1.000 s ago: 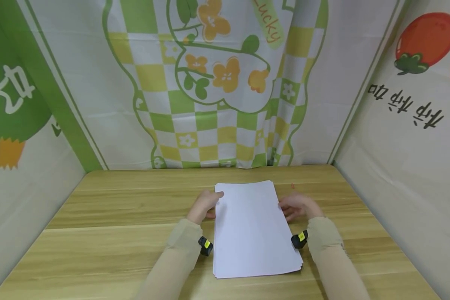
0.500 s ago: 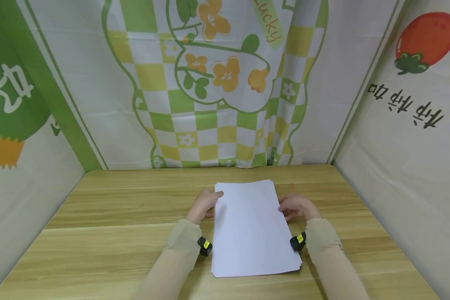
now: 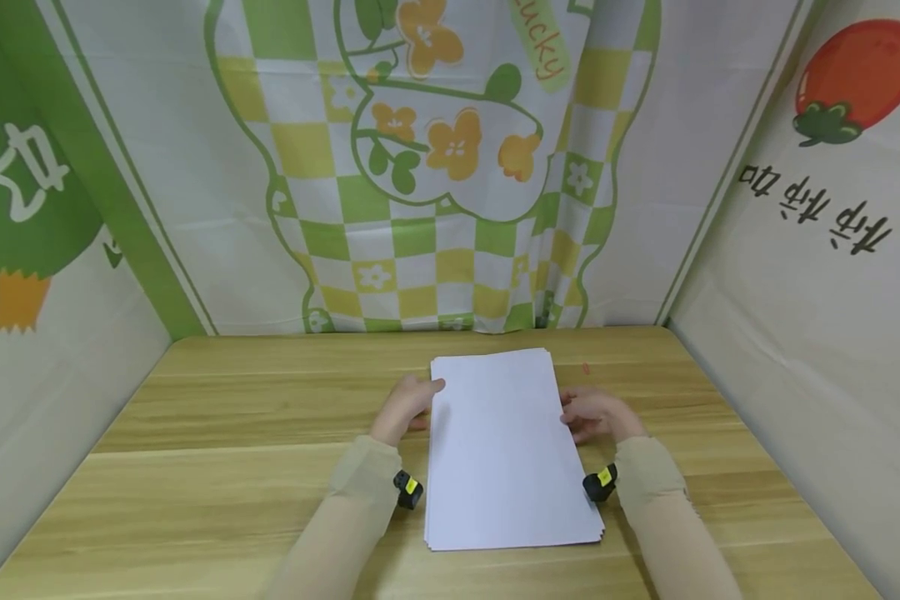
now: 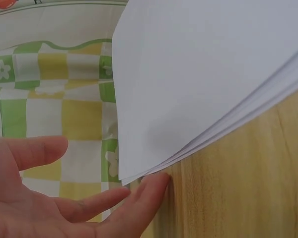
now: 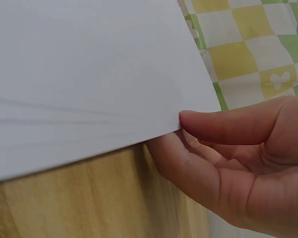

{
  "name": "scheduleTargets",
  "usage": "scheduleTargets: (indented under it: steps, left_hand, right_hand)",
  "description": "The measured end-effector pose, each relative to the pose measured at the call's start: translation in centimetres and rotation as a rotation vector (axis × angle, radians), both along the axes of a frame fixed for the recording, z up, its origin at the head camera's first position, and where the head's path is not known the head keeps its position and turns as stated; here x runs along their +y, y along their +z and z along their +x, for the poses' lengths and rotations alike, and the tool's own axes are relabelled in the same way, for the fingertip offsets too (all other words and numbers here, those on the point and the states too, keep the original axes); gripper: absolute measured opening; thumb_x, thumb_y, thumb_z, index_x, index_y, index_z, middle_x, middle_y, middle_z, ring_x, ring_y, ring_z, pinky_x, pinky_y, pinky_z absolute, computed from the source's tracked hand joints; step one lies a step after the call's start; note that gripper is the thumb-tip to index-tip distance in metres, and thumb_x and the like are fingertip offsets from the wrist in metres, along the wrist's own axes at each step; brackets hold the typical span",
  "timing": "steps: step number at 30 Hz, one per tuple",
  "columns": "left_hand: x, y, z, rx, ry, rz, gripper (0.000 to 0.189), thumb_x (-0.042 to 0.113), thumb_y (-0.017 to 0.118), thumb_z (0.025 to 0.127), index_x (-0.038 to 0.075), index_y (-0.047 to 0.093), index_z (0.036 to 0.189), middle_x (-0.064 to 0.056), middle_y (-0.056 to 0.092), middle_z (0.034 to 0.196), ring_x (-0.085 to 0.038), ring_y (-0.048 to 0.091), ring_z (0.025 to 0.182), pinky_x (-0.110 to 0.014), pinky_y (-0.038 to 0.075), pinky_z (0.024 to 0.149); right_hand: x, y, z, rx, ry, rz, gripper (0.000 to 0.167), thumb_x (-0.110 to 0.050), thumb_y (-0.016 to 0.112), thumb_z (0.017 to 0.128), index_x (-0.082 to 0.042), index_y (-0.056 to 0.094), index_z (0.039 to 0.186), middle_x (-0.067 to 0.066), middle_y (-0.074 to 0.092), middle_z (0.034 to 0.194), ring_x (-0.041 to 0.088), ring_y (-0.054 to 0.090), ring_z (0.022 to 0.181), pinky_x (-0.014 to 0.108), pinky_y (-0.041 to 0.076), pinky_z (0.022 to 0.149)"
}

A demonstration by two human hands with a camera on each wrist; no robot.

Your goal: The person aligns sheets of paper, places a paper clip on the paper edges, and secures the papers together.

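Observation:
A stack of white paper sheets (image 3: 502,458) lies lengthwise before me, its sheets slightly out of line at the corners. In the right wrist view my right hand (image 5: 238,158) pinches the stack's edge, thumb on top and index finger beneath. My left hand (image 3: 407,404) is at the stack's left long edge. Seen from the left wrist, its fingertips (image 4: 156,186) reach the underside of the edge, while the thumb (image 4: 42,151) stands apart from the paper. The sheets (image 4: 203,59) fan slightly along that edge.
The stack is on a wooden table (image 3: 232,417). A small red mark or object (image 3: 586,367) shows beyond the right hand. A patterned curtain (image 3: 450,275) hangs behind the table's far edge, with printed cloth walls on both sides. Small black cameras (image 3: 408,490) sit on both wrists.
The far end of the stack has shifted slightly away or up. My right hand's fingers have drawn in closer to the paper's edge. The left hand has hardly moved.

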State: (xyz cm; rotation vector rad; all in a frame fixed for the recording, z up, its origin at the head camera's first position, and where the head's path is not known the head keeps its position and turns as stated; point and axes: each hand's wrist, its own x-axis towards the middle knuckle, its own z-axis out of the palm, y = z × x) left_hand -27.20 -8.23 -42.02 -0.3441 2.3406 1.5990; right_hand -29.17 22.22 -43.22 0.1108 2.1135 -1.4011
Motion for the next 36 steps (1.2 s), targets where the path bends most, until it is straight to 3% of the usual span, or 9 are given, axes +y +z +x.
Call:
scheduleTargets:
  steps: [5,8,18,24,30,36]
  left_hand:
    - [0.1,0.2,-0.2,-0.005,-0.015,-0.016,0.038,0.035,0.054,0.093,0.003,0.050,0.112,-0.001,0.038,0.070,-0.017,0.042,0.068,-0.033,0.050,0.064]
    - [0.2,0.1,-0.3,0.009,-0.026,-0.035,0.033,0.034,0.055,0.093,0.003,0.050,0.103,0.000,0.036,0.066,-0.017,0.043,0.066,-0.031,0.050,0.064]
    - [0.3,-0.6,-0.3,0.051,-0.051,-0.056,0.026,0.022,0.053,0.093,-0.004,0.052,0.097,-0.010,0.051,0.092,-0.022,0.055,0.086,-0.034,0.054,0.075]
    - [0.2,-0.9,0.1,0.074,-0.077,-0.083,0.037,0.013,0.051,0.093,-0.012,0.050,0.120,-0.024,0.053,0.122,-0.032,0.055,0.108,-0.038,0.053,0.083]
    - [0.2,-1.2,0.0,0.090,-0.067,-0.082,0.029,0.002,0.050,0.088,-0.010,0.051,0.114,-0.022,0.055,0.114,-0.025,0.055,0.094,-0.032,0.053,0.071]
    - [0.4,-1.1,-0.1,0.109,-0.090,-0.087,0.026,-0.006,0.049,0.084,-0.010,0.054,0.110,-0.019,0.056,0.106,-0.020,0.052,0.083,-0.027,0.049,0.063]
  right_hand:
    - [0.1,-0.1,0.0,-0.005,-0.002,-0.036,0.047,0.010,0.046,0.089,0.008,0.034,0.135,0.010,0.053,0.095,0.018,0.053,0.079,0.031,0.054,0.063]
    - [0.1,-0.1,0.1,-0.010,-0.006,-0.041,0.046,0.010,0.046,0.089,0.008,0.034,0.135,0.011,0.054,0.096,0.019,0.054,0.081,0.033,0.055,0.065]
    - [0.2,-0.2,0.1,-0.031,-0.037,-0.085,0.049,0.010,0.045,0.090,0.007,0.033,0.137,0.011,0.055,0.098,0.020,0.055,0.082,0.036,0.054,0.069]
    - [0.0,0.0,0.2,-0.031,-0.060,-0.104,0.051,0.011,0.044,0.090,0.009,0.030,0.139,0.013,0.056,0.102,0.021,0.056,0.085,0.037,0.054,0.072]
    - [0.1,-0.2,0.1,-0.020,-0.071,-0.106,0.051,0.010,0.045,0.090,0.008,0.030,0.139,0.015,0.054,0.106,0.021,0.056,0.086,0.038,0.054,0.073]
    - [0.4,0.4,0.4,-0.009,-0.025,-0.127,0.054,0.009,0.047,0.088,0.012,0.027,0.138,0.019,0.053,0.107,0.023,0.057,0.087,0.040,0.054,0.076]
